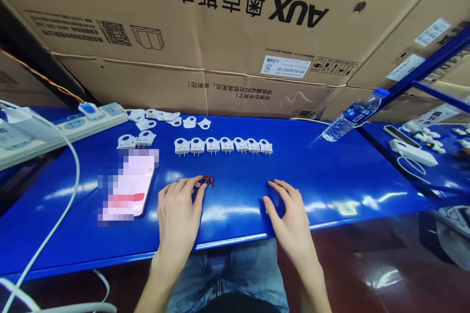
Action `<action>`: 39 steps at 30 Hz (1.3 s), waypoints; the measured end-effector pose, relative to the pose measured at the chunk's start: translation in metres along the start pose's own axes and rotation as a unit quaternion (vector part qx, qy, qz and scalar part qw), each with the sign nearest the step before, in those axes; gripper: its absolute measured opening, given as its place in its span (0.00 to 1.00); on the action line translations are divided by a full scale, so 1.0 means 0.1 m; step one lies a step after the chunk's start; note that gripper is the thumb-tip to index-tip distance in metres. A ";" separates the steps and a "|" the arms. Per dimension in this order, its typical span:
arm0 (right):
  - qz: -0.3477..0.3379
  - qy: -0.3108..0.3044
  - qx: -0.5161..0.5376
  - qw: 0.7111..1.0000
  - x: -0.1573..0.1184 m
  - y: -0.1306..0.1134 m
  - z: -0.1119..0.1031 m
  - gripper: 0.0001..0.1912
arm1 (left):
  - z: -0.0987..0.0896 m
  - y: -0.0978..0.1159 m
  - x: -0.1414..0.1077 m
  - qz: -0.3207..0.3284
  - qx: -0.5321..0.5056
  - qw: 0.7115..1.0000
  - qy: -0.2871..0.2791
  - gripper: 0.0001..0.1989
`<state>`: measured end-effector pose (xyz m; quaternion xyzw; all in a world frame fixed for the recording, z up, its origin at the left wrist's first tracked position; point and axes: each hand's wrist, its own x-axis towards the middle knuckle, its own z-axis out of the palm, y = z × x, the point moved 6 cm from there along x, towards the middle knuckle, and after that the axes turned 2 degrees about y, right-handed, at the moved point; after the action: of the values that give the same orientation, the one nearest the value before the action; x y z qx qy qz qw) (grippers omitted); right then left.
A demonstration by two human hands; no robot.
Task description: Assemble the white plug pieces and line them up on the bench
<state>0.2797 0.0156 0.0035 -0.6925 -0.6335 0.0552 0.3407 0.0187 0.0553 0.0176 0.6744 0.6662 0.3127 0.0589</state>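
Note:
My left hand [178,217] rests on the blue workbench [330,181], its fingertips beside a small tangle of red and black wires [207,181]. It holds nothing that I can see. My right hand [289,217] lies flat on the bench, fingers apart and touching nothing else. Beyond the hands stands a straight row of several white two-pin plugs [222,145]. Two more plugs [136,140] lie to the left of the row, and several white plug parts [158,117] are scattered behind them.
A phone with a blurred screen [128,188] lies left of my left hand. A white power strip [66,129] and cable sit at the left, a water bottle [352,115] lies at the right, and large cardboard boxes [227,24] rise behind the bench.

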 end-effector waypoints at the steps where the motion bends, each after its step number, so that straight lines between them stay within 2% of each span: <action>1: 0.002 -0.001 -0.004 1.000 -0.01 0.00 0.02 0.21 | 0.01 0.02 0.02 -0.007 -0.001 1.000 -0.007 0.14; 7: -0.061 -0.099 -0.046 0.992 0.11 -0.25 0.28 0.31 | 0.15 0.26 0.18 -0.023 0.003 0.998 -0.052 0.14; 12: -0.111 -0.168 -0.070 0.977 0.21 -0.50 0.47 0.35 | 0.31 0.42 0.22 0.011 -0.007 0.998 -0.058 0.16; 17: -0.100 -0.159 -0.080 0.979 0.24 -0.63 0.53 0.33 | 0.23 0.22 0.07 0.021 -0.077 0.996 -0.031 0.22; 21: -0.096 -0.170 -0.101 0.975 0.23 -0.66 0.55 0.34 | 0.11 0.09 -0.07 0.064 0.024 0.998 -0.010 0.29; 27: -0.108 -0.200 -0.133 0.965 0.24 -0.68 0.58 0.34 | 0.20 0.14 -0.15 0.130 0.118 0.983 -0.048 0.32; 39: -0.114 -0.194 -0.135 0.965 0.23 -0.68 0.59 0.34 | 0.19 0.13 -0.16 0.124 0.122 0.983 -0.054 0.31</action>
<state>0.1973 0.0579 0.0037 -0.6313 -0.7639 0.0627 0.1185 0.0410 0.0457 0.0035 0.7700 0.6062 0.1972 -0.0272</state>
